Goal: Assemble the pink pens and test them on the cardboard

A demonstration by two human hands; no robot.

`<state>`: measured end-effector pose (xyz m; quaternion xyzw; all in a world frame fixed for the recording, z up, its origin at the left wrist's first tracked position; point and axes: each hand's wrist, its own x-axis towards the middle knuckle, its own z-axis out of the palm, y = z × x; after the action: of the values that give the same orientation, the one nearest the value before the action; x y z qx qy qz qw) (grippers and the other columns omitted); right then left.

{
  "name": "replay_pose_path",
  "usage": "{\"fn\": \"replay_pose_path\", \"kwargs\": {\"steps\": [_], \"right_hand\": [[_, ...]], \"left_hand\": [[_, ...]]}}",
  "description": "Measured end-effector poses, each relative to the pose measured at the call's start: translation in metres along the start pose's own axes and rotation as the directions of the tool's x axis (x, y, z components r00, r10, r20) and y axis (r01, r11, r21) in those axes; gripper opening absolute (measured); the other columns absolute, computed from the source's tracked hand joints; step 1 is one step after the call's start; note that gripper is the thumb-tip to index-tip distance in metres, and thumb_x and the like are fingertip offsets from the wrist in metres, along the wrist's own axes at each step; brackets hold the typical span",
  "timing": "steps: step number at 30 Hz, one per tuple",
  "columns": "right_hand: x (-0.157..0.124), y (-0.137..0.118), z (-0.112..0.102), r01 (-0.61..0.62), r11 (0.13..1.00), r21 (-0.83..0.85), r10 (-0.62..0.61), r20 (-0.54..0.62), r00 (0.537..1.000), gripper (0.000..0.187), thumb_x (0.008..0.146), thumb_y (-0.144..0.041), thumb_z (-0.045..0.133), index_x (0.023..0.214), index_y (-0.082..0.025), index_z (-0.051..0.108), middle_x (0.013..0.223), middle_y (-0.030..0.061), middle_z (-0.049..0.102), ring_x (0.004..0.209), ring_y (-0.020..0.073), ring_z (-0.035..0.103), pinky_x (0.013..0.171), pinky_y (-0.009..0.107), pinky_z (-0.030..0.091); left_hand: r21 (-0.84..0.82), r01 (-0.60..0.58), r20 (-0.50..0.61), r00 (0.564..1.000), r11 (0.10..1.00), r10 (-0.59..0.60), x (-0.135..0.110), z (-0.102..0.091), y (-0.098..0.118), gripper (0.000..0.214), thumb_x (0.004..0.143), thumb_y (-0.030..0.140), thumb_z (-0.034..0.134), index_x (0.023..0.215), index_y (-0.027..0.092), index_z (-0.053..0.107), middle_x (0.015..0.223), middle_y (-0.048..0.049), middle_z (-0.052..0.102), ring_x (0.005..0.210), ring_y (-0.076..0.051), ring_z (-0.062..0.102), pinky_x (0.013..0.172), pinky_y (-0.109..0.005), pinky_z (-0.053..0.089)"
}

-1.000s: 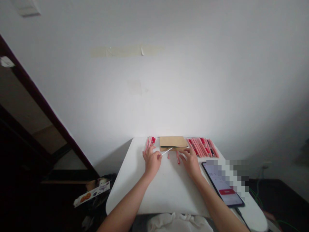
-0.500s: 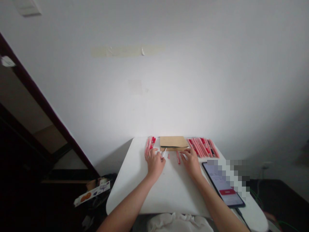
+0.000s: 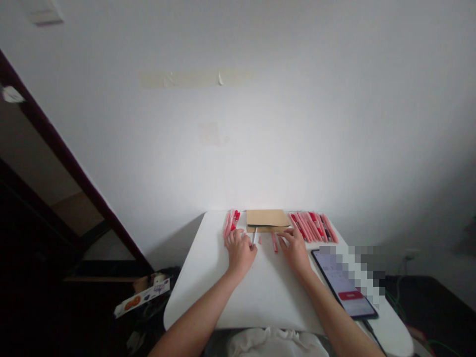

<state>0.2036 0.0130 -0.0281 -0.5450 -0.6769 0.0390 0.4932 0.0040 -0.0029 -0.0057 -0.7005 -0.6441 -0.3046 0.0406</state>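
Left hand pinches white stick at its 1 o'clock; right hand open, fingers parted, pink tube at its 10 o'clock; brown card at 12 o'clock on table

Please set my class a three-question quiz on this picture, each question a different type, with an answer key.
1. Which hand holds the thin white stick?
2. True or false: the phone lies nearer the right edge of the table than the left.
3. What lies between the smaller, left group of pink sticks and the right group? A: phone; B: brown paper; C: cable.
Key: 1. the left hand; 2. true; 3. B.
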Motion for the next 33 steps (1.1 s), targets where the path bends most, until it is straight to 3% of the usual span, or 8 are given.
{"fn": "replay_pose_path", "kwargs": {"steps": [15, 20, 23, 26, 33], "right_hand": [[-0.001, 0.005, 0.002, 0.008, 1.000, -0.010, -0.008, 0.014, 1.000, 0.031, 0.089, -0.031, 0.049, 0.093, -0.018, 0.077, 0.100, 0.0132, 0.064, 0.097, 0.0258, 0.059, 0.089, 0.043, 0.047], [-0.002, 0.006, 0.000, 0.022, 0.998, -0.066, -0.016, 0.093, 0.996, 0.030, 0.089, -0.024, 0.048, 0.099, -0.019, 0.076, 0.101, 0.0114, 0.068, 0.096, 0.0249, 0.059, 0.090, 0.041, 0.046], [-0.003, 0.004, -0.001, 0.017, 0.991, -0.134, 0.001, 0.134, 0.991, 0.029, 0.087, -0.019, 0.051, 0.102, -0.020, 0.076, 0.101, 0.0101, 0.069, 0.096, 0.0246, 0.059, 0.090, 0.039, 0.045], [-0.003, 0.002, -0.004, 0.014, 0.981, -0.191, 0.016, 0.155, 0.988, 0.031, 0.085, -0.014, 0.052, 0.103, -0.021, 0.076, 0.103, 0.0095, 0.069, 0.096, 0.0244, 0.059, 0.090, 0.038, 0.044], [-0.004, -0.001, -0.006, 0.018, 0.966, -0.257, 0.027, 0.172, 0.985, 0.038, 0.080, -0.007, 0.052, 0.105, -0.024, 0.076, 0.103, 0.0071, 0.071, 0.095, 0.0254, 0.059, 0.088, 0.035, 0.042]], "left_hand": [[-0.022, -0.021, -0.056, 0.998, 1.000, 0.020, 0.003, 0.000, -0.003, 0.008, 0.072, 0.022, 0.071, 0.070, 0.020, 0.064, 0.116, -0.0097, 0.059, 0.120, -0.030, 0.049, 0.110, -0.054, 0.030], [-0.034, -0.024, -0.075, 0.997, 0.999, 0.021, 0.008, -0.004, -0.007, 0.004, 0.077, 0.024, 0.069, 0.075, 0.022, 0.065, 0.118, -0.0111, 0.060, 0.122, -0.030, 0.050, 0.107, -0.053, 0.033], [-0.019, 0.009, -0.056, 0.998, 1.000, -0.010, 0.013, -0.008, -0.012, 0.008, 0.083, 0.026, 0.062, 0.087, 0.023, 0.068, 0.121, -0.0110, 0.062, 0.122, -0.030, 0.050, 0.107, -0.054, 0.034], [0.002, 0.033, -0.040, 0.999, 0.999, -0.033, 0.017, -0.012, -0.019, 0.019, 0.086, 0.028, 0.060, 0.102, 0.024, 0.069, 0.124, -0.0108, 0.063, 0.121, -0.030, 0.050, 0.109, -0.058, 0.031], [0.088, 0.033, 0.041, 0.998, 0.996, -0.037, 0.018, -0.012, -0.030, 0.022, 0.087, 0.029, 0.059, 0.106, 0.026, 0.070, 0.135, -0.0115, 0.058, 0.126, -0.036, 0.045, 0.106, -0.070, 0.030]]}}
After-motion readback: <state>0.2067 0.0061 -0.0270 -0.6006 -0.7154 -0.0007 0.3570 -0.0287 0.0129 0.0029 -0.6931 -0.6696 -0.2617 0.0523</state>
